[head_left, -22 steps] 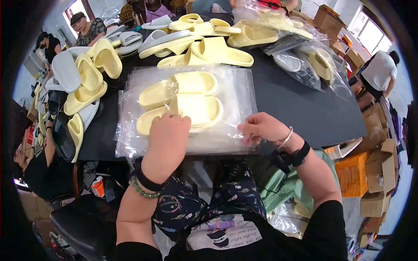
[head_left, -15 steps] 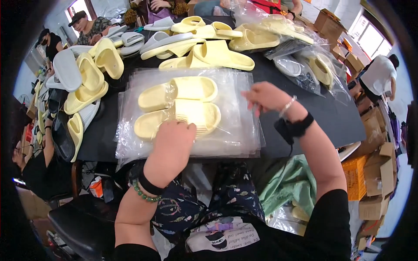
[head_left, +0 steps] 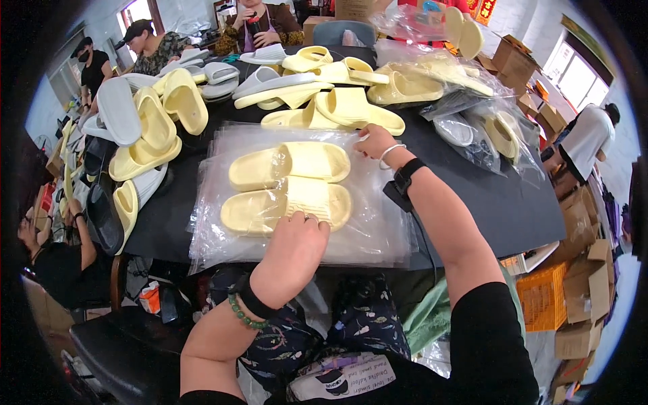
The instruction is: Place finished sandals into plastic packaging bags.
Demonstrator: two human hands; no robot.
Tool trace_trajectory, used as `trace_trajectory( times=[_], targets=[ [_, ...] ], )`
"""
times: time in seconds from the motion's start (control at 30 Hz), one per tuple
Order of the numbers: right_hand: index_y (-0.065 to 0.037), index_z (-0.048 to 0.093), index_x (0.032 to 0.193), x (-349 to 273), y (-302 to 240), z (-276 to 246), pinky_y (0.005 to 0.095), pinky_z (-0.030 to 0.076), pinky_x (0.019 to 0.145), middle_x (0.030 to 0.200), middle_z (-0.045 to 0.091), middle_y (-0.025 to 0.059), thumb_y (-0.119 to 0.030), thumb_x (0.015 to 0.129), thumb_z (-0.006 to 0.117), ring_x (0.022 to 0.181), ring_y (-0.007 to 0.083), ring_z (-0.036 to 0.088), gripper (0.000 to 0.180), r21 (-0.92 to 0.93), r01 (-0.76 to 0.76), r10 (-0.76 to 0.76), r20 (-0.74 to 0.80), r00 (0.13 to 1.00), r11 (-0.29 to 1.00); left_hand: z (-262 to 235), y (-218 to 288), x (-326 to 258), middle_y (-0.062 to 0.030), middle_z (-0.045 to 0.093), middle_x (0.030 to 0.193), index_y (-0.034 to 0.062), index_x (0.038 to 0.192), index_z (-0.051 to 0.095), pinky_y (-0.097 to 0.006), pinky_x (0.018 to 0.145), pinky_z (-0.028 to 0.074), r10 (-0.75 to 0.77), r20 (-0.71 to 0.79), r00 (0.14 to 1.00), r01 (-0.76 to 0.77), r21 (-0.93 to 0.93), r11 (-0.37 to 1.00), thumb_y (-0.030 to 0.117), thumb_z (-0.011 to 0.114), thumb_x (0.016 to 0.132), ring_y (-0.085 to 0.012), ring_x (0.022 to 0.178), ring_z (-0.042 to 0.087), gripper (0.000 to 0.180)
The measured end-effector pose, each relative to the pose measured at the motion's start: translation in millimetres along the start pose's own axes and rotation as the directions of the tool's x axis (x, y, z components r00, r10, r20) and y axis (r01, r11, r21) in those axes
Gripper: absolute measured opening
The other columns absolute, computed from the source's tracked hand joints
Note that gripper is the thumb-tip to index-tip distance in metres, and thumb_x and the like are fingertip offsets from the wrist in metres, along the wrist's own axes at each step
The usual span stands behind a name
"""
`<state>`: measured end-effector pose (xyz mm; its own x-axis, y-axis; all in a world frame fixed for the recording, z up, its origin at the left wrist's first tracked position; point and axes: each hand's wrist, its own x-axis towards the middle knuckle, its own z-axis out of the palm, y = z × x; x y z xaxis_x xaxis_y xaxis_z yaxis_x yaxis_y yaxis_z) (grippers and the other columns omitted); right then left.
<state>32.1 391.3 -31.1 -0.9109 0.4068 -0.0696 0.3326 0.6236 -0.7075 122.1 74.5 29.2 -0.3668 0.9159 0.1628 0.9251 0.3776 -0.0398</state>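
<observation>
Two pale yellow slide slippers, the far one (head_left: 317, 160) and the near one (head_left: 253, 212), lie side by side with their toes to the right. Clear film with glossy glints seems to cover them. Beneath spreads a stack of clear plastic bags (head_left: 385, 229). My left hand (head_left: 293, 246) is closed, its curled fingers pressed on the strap of the near slipper, film included as far as I can see. At the stack's far right corner my right hand (head_left: 374, 142) has its fingers pinched together on the bag edge; the fingertips are partly hidden.
Loose yellow slippers (head_left: 347, 108) lie just beyond the bags, and a grey slipper (head_left: 119, 111) leans among others at left. Bagged slippers (head_left: 459, 131) are piled at the right of the black table (head_left: 486, 216). An orange crate (head_left: 543, 297) stands below. Several people are around.
My right hand has moved left and away from me, from beside the stack to its far right corner. My left hand stays on the near slipper. The whole view has shifted slightly.
</observation>
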Motion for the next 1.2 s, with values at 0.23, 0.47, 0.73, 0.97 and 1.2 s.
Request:
trace_trajectory(
  times=[0.23,0.47,0.73,0.97,1.2],
  targets=[
    [-0.003,0.059,0.108,11.5,39.4,-30.5,0.0383,0.052,0.080,0.094,0.069,0.0189,-0.018,0.076,0.071,0.090,0.0310,0.067,0.037,-0.016,0.102,-0.101,-0.350,0.931,0.995,10.1,-5.6,13.5,-0.0114,0.061,0.084,0.0043,0.086,0.058,-0.039,0.074,0.049,0.004,-0.105,0.994,-0.006,-0.018,1.000,0.005,0.060,0.074,-0.0294,0.088,0.060,0.012],
    [0.002,0.027,0.146,-38.7,13.0,-31.9,0.0433,0.035,0.110,0.153,0.019,0.0294,-0.044,0.071,0.082,0.142,0.0389,0.028,0.103,-0.343,0.297,-0.373,-0.178,0.911,0.891,20.9,-3.3,11.0,-0.0129,0.061,0.087,0.0026,0.087,0.059,-0.041,0.075,0.050,-0.005,-0.039,0.999,0.005,-0.015,1.000,0.004,0.058,0.075,-0.0305,0.091,0.060,0.012],
    [-0.003,-0.012,0.152,-96.3,-0.5,-40.2,0.0546,0.011,0.117,0.159,-0.005,0.0267,-0.059,0.047,0.089,0.147,0.0419,-0.005,0.155,-0.526,0.456,-0.206,0.465,0.861,0.718,17.8,-4.0,11.0,-0.0157,0.062,0.084,0.0010,0.083,0.060,-0.042,0.072,0.052,0.026,-0.054,0.998,-0.034,-0.150,0.988,0.003,0.056,0.075,-0.0329,0.089,0.060,0.009],
    [-0.001,-0.013,0.151,-100.4,5.4,-25.6,0.0500,0.006,0.119,0.159,-0.006,0.0265,-0.056,0.043,0.090,0.149,0.0358,-0.006,0.159,-0.539,0.404,-0.095,0.511,0.854,0.739,7.2,-11.4,2.1,-0.0168,0.060,0.065,0.0036,0.067,0.063,-0.042,0.065,0.053,0.044,-0.088,0.995,-0.065,-0.251,0.966,0.007,0.057,0.073,-0.0342,0.068,0.064,0.008],
    [0.000,-0.013,0.151,-97.5,17.4,-19.8,0.0507,0.005,0.118,0.159,-0.005,0.0267,-0.057,0.040,0.091,0.149,0.0367,-0.007,0.163,-0.518,0.401,-0.108,0.506,0.856,0.756,-39.8,-34.8,-8.4,-0.0110,0.068,0.072,0.0050,0.089,0.072,-0.031,0.058,0.050,-0.101,-0.178,0.979,-0.031,-0.618,0.786,0.020,0.073,0.082,-0.0208,0.062,0.066,0.016]
  ],
)
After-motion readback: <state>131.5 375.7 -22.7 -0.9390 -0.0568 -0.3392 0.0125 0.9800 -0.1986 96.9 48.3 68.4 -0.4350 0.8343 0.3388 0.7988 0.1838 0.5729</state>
